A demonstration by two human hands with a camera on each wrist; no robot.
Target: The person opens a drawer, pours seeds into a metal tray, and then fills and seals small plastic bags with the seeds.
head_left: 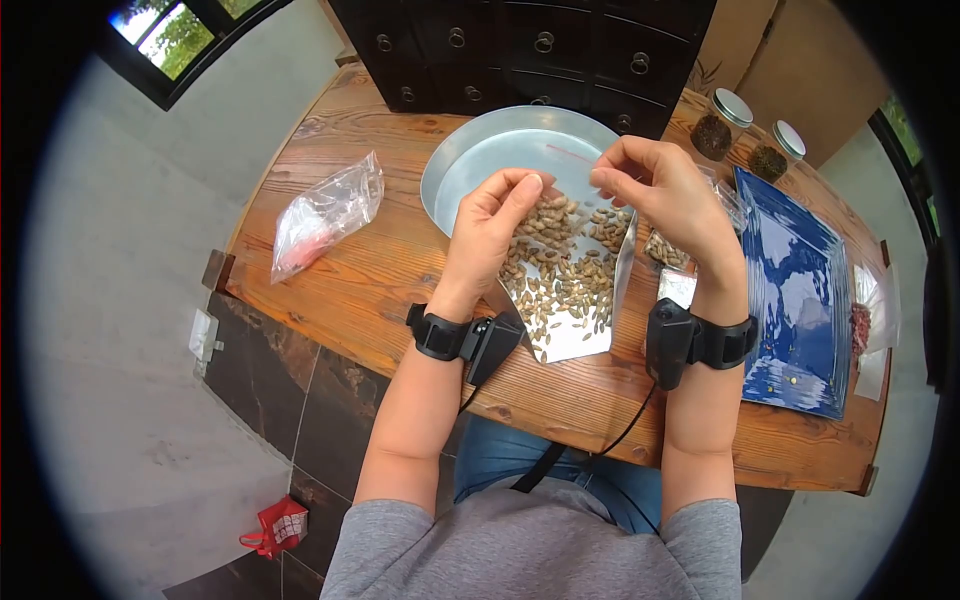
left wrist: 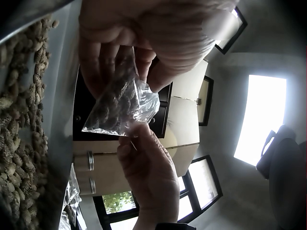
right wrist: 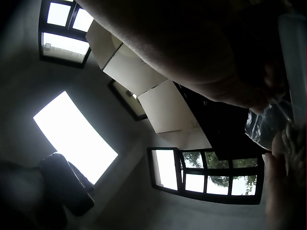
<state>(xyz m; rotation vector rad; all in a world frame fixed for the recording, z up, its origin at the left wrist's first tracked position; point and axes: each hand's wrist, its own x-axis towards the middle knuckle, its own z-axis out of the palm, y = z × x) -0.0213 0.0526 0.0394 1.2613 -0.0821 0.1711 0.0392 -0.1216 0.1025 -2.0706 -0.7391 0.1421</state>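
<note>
A small clear plastic bag (left wrist: 117, 108) with dark pieces inside hangs from my left hand (head_left: 490, 232), whose fingers and thumb pinch it. My right hand (head_left: 675, 195) has its thumb and index finger pinched together at the bag's edge in the left wrist view; a thin reddish strip (head_left: 572, 154) runs beside those fingertips in the head view. Below both hands, many brown-green seed-like pieces (head_left: 570, 285) lie on a shiny metal scoop or tray (head_left: 575, 345), which overlaps a round metal pan (head_left: 450, 165).
A crumpled clear bag with something pink (head_left: 320, 220) lies at left. To the right are a blue tray (head_left: 795, 270), two lidded jars (head_left: 715, 130) and more plastic bags. A dark drawer cabinet (head_left: 500, 50) stands behind the pan.
</note>
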